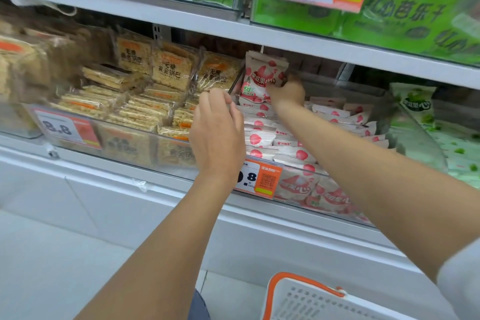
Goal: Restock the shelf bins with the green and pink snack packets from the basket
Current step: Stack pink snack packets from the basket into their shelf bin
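White shelf (104, 163), three clear bins side by side on it, cracker bin (130, 143) left, pink-packet bin (311, 184) middle, green-packet bin (439, 161) right, upper shelf (181, 18) carrying green bags (415, 15), basket (306, 301) on floor (52, 280)

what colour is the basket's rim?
Orange rim on a white basket; head view, bottom right.
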Available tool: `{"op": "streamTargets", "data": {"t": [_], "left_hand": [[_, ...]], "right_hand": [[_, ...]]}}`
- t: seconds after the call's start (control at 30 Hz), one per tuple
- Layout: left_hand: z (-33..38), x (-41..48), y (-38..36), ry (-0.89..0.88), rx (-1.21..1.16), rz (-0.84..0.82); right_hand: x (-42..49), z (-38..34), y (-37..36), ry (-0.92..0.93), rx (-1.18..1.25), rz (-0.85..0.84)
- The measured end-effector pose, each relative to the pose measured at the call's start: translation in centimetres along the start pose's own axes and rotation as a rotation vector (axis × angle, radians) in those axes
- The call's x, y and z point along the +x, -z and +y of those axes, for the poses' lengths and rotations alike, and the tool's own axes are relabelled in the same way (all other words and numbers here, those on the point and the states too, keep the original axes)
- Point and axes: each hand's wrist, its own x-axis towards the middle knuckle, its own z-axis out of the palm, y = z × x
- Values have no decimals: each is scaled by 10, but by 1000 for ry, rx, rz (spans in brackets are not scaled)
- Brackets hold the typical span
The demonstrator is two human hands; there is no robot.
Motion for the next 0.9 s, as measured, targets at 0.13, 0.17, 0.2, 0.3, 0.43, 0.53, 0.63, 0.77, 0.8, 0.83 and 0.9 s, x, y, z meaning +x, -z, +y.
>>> {"op": "streamTargets", "data": {"t": [0.13, 0.17, 0.2, 0.3, 0.43, 0.53, 0.63, 0.77, 0.8, 0.83, 0.9], "left_hand": [[0, 0, -1, -2, -2, -3], [0, 0, -1, 0, -3, -3], [0, 0, -1, 3, -5, -3], [0, 0, -1, 3, -10, -3], [0, 1, 0, -11, -2, -5], [5, 1, 3, -37, 64, -18], [20, -8, 10, -106, 72, -67], [62, -40, 26, -141, -45, -275], [73, -50, 30, -119, -70, -355], [81, -61, 35, -82, -82, -433], [93, -87, 43, 15, -64, -597]], "right_hand": [[-4, 0, -2, 69, -99, -63], [-4, -1, -2, 77, -113, -75], [-4, -1, -1, 76, -117, -86], [-4, 0, 2, 14, -19, -85], [-8, 5, 9, -3, 69, -36], [-21, 14, 22, 81, 71, -57], [-44, 29, 49, 258, -78, -47], [-91, 54, 101, 459, -233, -5], [-103, 62, 115, 475, -247, 4], [-116, 73, 127, 475, -260, 4], [-143, 100, 151, 470, -281, 6]]}}
